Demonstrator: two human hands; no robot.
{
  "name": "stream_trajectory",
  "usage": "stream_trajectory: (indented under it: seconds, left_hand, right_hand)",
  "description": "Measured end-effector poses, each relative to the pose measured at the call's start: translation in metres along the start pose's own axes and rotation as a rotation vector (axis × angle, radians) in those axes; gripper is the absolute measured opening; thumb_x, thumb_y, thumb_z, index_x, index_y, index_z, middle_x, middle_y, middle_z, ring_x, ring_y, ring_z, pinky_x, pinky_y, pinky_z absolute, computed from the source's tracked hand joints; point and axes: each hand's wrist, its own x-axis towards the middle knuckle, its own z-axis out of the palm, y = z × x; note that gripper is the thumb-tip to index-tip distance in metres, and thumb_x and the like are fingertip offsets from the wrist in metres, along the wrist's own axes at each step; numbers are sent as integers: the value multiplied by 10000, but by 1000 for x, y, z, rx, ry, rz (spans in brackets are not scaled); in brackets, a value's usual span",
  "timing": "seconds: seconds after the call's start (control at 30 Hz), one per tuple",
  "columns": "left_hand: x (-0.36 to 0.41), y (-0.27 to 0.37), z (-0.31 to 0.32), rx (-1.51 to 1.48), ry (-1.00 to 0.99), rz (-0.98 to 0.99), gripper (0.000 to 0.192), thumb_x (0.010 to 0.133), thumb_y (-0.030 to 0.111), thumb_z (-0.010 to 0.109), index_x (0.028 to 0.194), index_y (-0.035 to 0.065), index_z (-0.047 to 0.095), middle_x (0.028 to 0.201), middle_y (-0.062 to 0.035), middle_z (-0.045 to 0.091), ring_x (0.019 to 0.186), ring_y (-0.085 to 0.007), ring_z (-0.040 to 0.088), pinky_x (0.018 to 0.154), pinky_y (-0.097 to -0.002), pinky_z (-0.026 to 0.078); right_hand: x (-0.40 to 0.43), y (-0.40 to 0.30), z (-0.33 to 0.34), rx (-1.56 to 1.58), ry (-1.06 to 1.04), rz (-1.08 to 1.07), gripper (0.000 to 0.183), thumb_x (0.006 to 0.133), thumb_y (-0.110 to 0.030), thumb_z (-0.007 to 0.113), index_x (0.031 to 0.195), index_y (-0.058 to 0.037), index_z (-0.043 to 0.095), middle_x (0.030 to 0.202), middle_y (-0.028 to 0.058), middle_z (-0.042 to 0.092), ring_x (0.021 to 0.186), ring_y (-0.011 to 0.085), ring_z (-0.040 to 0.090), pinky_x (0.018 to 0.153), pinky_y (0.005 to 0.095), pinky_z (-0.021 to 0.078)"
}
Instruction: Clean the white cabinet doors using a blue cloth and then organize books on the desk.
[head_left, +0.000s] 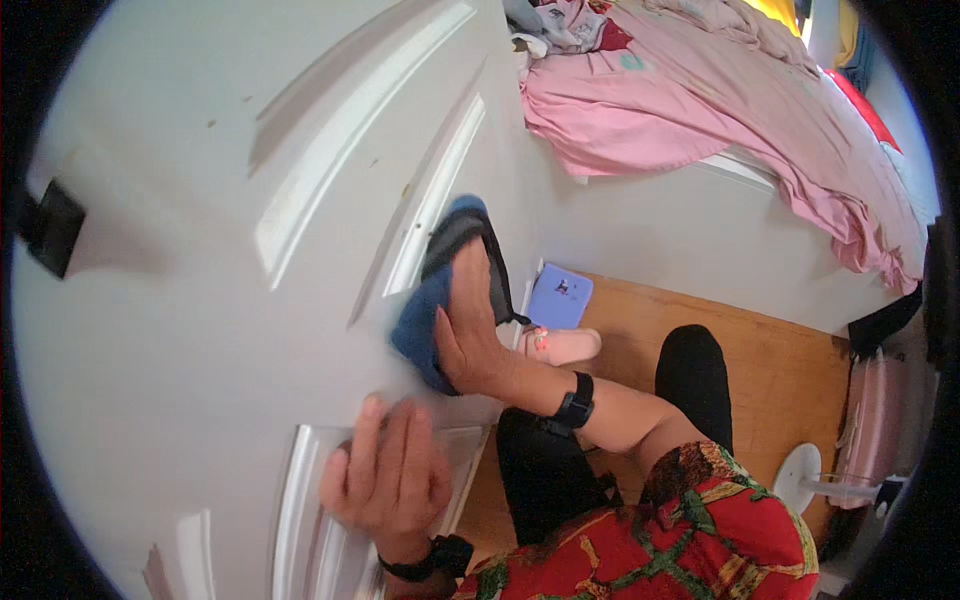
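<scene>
My right hand (474, 322) presses a blue and black cloth (424, 337) against a white panelled door (225, 360). The cloth is bunched under my palm and fingers, and a dark strap or cord hangs from its right side. Lower down, my left hand (394, 472) is at the door's surface near a raised moulding, fingers spread and slightly blurred. I see nothing in it; its palm is hidden. Small marks dot the door above the cloth. A black door handle (61, 229) juts out at the far left.
Behind the door's edge stands a bed with a pink sheet (637, 120). On the wooden floor (780, 367) lie a flat lavender square item (559, 296) and a pink slipper (574, 346). A stand with a round white base (796, 476) is at the right. My knees are close to the door.
</scene>
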Motion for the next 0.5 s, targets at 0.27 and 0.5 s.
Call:
stream_trajectory:
  seconds: [0.27,0.5]
  left_hand:
    - [20,6,13,221,8,30,283,891,169,505,1056,196,733,1150,57,708,1138,-168,623,1097,-388,221]
    - [24,2,32,269,0,20,368,824,118,533,1144,146,712,1217,-25,685,1259,-286,557,1199,-486,91]
  right_hand:
    - [130,119,-19,-124,173,208,613,1028,-317,370,1473,80,230,1486,366,260,1378,504,267,1149,522,210]
    - [-13,19,9,-82,-234,-48,749,809,-375,632,1294,141,387,1294,427,335,1251,623,279,1056,742,144]
